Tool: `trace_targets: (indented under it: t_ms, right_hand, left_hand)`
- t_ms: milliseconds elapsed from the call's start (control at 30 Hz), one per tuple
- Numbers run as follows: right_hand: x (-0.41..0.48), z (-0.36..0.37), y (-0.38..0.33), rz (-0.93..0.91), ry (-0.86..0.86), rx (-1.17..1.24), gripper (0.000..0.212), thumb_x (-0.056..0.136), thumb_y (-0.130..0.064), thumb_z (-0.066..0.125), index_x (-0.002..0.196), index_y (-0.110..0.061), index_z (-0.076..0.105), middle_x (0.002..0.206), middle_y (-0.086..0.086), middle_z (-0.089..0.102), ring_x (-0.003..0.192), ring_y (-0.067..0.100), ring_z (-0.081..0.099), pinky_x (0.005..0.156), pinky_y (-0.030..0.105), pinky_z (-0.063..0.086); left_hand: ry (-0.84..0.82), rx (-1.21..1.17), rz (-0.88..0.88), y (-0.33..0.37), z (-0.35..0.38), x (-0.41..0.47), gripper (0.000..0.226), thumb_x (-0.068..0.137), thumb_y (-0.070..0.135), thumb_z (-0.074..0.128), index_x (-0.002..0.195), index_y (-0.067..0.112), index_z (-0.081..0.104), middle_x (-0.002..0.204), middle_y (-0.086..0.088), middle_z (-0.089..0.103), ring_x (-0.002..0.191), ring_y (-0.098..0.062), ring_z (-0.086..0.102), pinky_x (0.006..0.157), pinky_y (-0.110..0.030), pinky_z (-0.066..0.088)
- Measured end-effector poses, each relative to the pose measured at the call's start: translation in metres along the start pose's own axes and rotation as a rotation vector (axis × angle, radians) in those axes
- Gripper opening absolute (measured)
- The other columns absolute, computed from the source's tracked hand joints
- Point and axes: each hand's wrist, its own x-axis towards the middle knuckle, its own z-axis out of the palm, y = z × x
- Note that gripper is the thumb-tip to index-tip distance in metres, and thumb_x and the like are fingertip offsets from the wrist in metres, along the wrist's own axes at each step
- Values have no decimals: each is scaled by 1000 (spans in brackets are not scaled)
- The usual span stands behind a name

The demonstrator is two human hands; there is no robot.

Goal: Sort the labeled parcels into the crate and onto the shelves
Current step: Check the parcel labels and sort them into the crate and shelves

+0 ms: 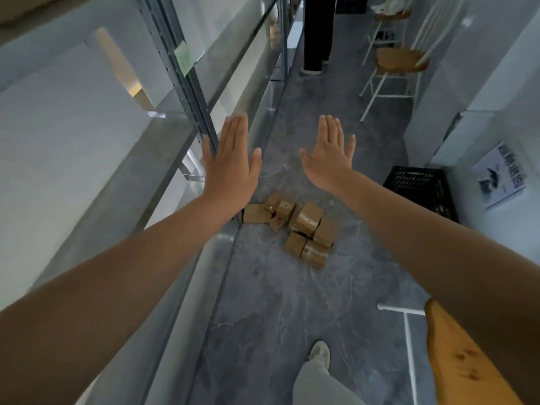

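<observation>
About eight parcels point(308, 219) lie heaped on the floor point(277, 302), with two bare hands held out above them.
The parcels are small brown cardboard boxes, some with a dark spot on one face, touching in one cluster at the foot of the shelves point(190, 95). One black crate point(420, 188) stands near them on the right. The left hand point(230, 168) and right hand point(328, 159) are flat in the air with fingers straight, each grip slack and holding nothing. Two chairs point(401, 58) stand farther down the aisle.
</observation>
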Motion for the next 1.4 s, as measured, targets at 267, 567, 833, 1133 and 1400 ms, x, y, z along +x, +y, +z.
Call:
trace_targets:
  t_ms: [267, 567, 833, 1133, 1400]
  right_hand:
    - [72, 28, 72, 43, -101, 91, 75, 103, -37, 34, 156, -9, -11, 164, 4, -13, 151, 19, -15, 121, 49, -9]
    - [123, 60, 136, 164, -157, 139, 75, 103, -36, 36, 156, -9, -10, 165, 4, -11, 151, 19, -15, 121, 50, -9]
    - [189, 102, 170, 310, -248, 107, 77, 102, -36, 39, 156, -10, -9, 165, 3, -11, 151, 18, -15, 121, 48, -10]
    - [283, 155, 199, 449, -345, 46, 74, 101, -34, 39, 157, -9, -3, 165, 5, -5, 151, 20, -10, 121, 48, -7]
    - [338, 227, 212, 406, -476, 34, 75, 100, -31, 42, 157, -9, -2, 164, 4, -3, 152, 19, -7, 121, 46, -6]
  left_hand:
    - [-68, 21, -23, 32, 76, 70, 61, 105, 32, 31, 158, 17, 6, 166, 3, 5, 152, -11, -1, 119, -49, -8]
    - [-184, 1, -46, 33, 152, 112, 60, 105, 32, 30, 158, 15, 8, 166, 2, 8, 152, -12, 1, 121, -53, -5]
    - [-301, -48, -76, 8, 231, 171, 60, 105, 33, 29, 158, 15, 7, 166, 1, 7, 152, -13, 2, 119, -49, -6]
    - [-508, -29, -138, -66, 328, 229, 60, 105, 32, 32, 158, 13, 10, 166, -1, 11, 153, -16, 7, 120, -51, 2]
    - [-600, -9, -228, -107, 400, 245, 58, 105, 28, 35, 156, 11, 16, 164, -5, 19, 151, -21, 15, 120, -55, 11]
